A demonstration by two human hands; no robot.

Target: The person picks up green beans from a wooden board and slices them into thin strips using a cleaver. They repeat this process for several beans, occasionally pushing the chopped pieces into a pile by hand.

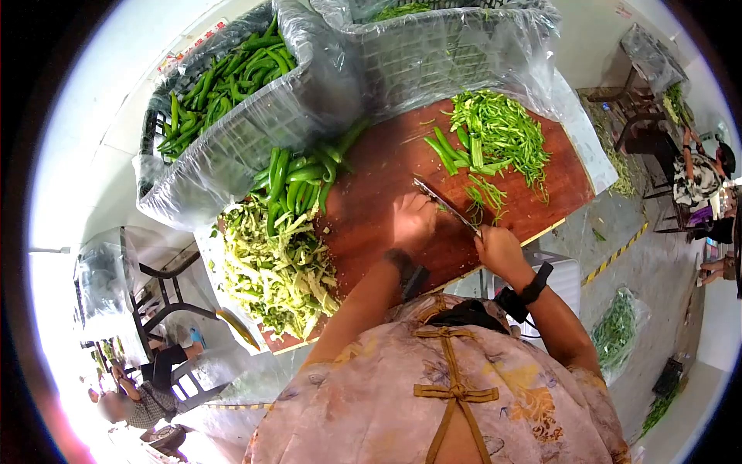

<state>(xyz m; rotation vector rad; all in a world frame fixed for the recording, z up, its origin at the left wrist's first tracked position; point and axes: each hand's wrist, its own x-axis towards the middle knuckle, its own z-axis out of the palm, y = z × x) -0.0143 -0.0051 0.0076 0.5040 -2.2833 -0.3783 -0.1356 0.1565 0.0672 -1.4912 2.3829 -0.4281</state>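
Note:
My right hand [501,249] is wrapped round the handle of a knife [450,206], whose narrow blade slants up and left over the red-brown board [379,170]. My left hand [415,220] is beside the blade with its fingers curled in. Strong light washes out those fingers, and what they hold, if anything, is hidden. Just beyond the knife are thin green pepper strips [485,193]. Farther back lies a heap of sliced green pepper [506,135], with several longer pieces [442,153] at its left side.
Whole green peppers [295,182] and a pile of pale cut cores [274,267] cover the board's left side. Plastic-lined crates [456,58] stand along the back, one filled with green peppers [232,77]. Other people [696,178] sit at right and lower left. A bag of greens [616,332] is on the floor.

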